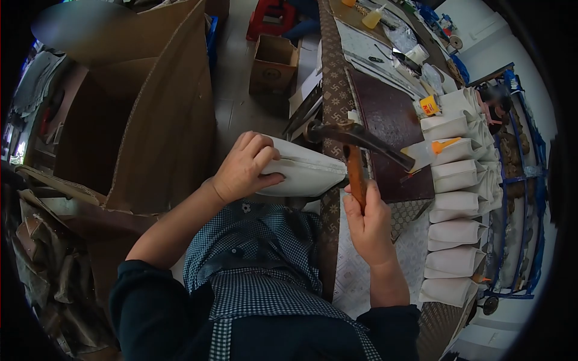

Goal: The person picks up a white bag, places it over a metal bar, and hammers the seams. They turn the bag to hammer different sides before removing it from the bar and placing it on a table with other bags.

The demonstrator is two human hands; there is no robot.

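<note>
My left hand (247, 165) is closed on a white, folded pouch-like piece (307, 174) with a seam along its top. The far tip of that piece lies by the table edge. In my right hand (370, 225) is a hammer (356, 171), gripped by its orange-brown wooden handle. Its dark metal head is raised over the table edge, just right of the white piece and apart from it as far as I can see. Behind the hammer lies a dark maroon board (388, 114). A clear bottle with an orange nozzle (421, 154) rests at the board's right side.
Several similar white pieces (454, 231) stand in a row along the table's right side. A small yellow container (429, 106) and assorted tools are farther back. To my left is a large open cardboard box (171, 114); a smaller carton (272, 75) sits on the floor ahead.
</note>
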